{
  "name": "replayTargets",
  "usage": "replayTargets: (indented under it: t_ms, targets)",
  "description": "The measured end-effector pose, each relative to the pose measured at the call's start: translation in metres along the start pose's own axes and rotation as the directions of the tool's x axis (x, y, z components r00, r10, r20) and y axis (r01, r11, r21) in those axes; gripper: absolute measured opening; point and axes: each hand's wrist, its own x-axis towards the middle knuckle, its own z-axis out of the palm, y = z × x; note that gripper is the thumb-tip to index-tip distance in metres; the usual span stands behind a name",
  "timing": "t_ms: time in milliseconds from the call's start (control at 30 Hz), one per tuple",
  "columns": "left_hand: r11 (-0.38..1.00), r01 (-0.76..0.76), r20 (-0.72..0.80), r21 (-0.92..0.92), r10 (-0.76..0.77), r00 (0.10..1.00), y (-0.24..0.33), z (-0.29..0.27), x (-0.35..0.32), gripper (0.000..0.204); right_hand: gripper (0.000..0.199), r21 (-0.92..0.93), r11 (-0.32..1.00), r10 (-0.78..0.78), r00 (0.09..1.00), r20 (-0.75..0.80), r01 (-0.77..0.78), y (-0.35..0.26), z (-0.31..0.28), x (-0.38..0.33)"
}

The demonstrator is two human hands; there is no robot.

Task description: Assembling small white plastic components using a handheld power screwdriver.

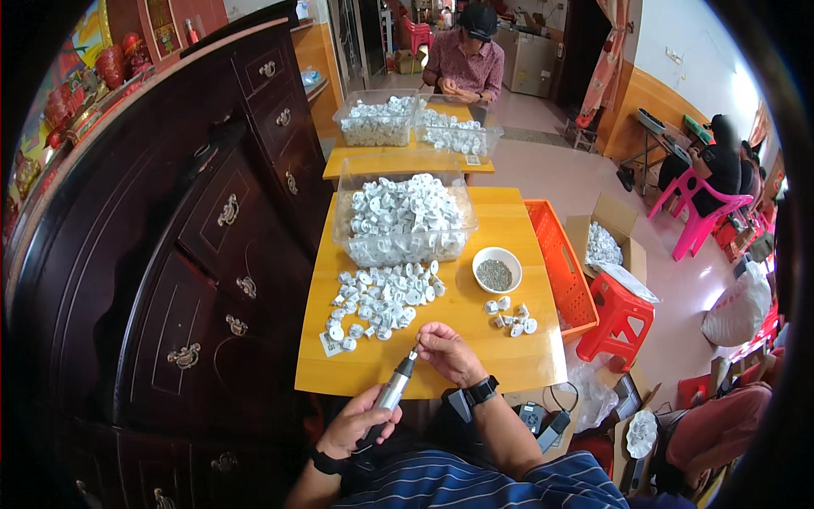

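Note:
My left hand [354, 426] is wrapped round an electric screwdriver [393, 390], silver and black, tilted with its tip up and to the right. At that tip my right hand [451, 355] has thumb and finger pinched together; what they hold is too small to make out. Beyond my hands, many small white plastic parts [386, 299] lie loose on the yellow table [441, 373]. To the right stands a white bowl [516, 261] of small metal screws [493, 274], with a smaller group of white parts [514, 322] just in front of it.
A clear bin [343, 222] heaped with white parts stands at the table's far side. Behind it, a person [465, 64] sits at another table with two more bins. An orange crate [560, 263] and red stool [617, 318] flank the right; a dark cabinet [170, 280] the left.

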Motion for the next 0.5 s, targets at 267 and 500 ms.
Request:
replayTargets:
  t_ms: [267, 500]
  targets:
    - [0.98, -0.068, -0.062, 0.188, 0.081, 0.995, -0.001, 0.004, 0.008, 0.054, 0.018, -0.087, 0.996, -0.004, 1.0, -0.002, 0.004, -0.005, 0.007, 0.012]
    - [0.96, -0.095, -0.109, 0.262, 0.127, 0.986, 0.002, 0.001, 0.007, 0.054, 0.027, -0.615, 0.765, -0.361, 0.918, -0.165, 0.19, -0.033, -0.01, 0.044]
